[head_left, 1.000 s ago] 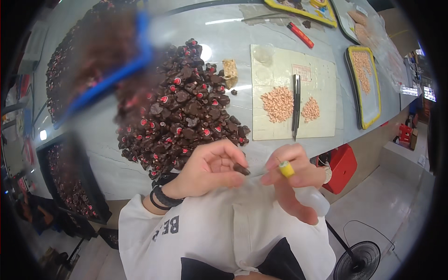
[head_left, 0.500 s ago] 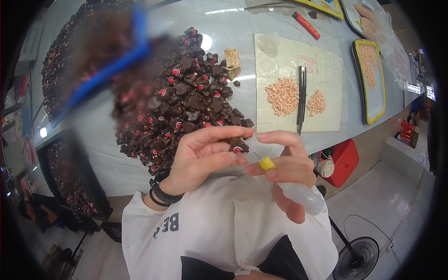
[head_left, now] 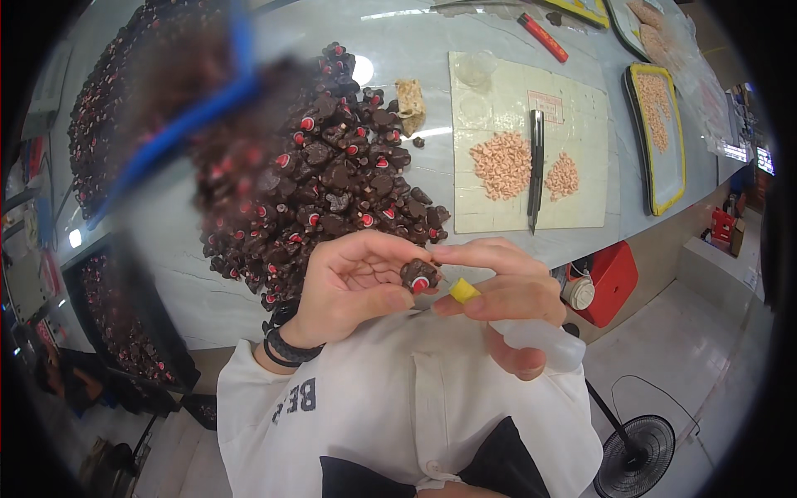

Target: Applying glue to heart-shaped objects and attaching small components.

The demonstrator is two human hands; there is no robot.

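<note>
My left hand (head_left: 344, 280) is closed lightly on a small dark-brown moulded piece (head_left: 418, 270) with a red-and-white spot, pinched between thumb and fingers. In my right hand (head_left: 519, 286) is a translucent squeeze bottle (head_left: 550, 343) with a yellow tip base (head_left: 463, 290). Its thin needle points toward the brown piece; whether it touches cannot be made out. The right index fingertip meets the left fingertips above the piece. Just beyond the left hand spreads a heap of similar brown pieces (head_left: 336, 178), many with red-and-white spots.
A pale board (head_left: 581, 100) holds two piles of tiny pink parts (head_left: 501, 166) with black tweezers (head_left: 536, 158) between them. Farther right is a yellow-rimmed tray (head_left: 682, 178). A red stick-like object (head_left: 544, 37) lies behind. At left, a blurred blue edge (head_left: 178, 131) crosses the view.
The brown piece has turned in my left fingers, its red spot still showing. My right hand has shifted slightly left, bringing the needle closer and the index fingertip to the left fingers.
</note>
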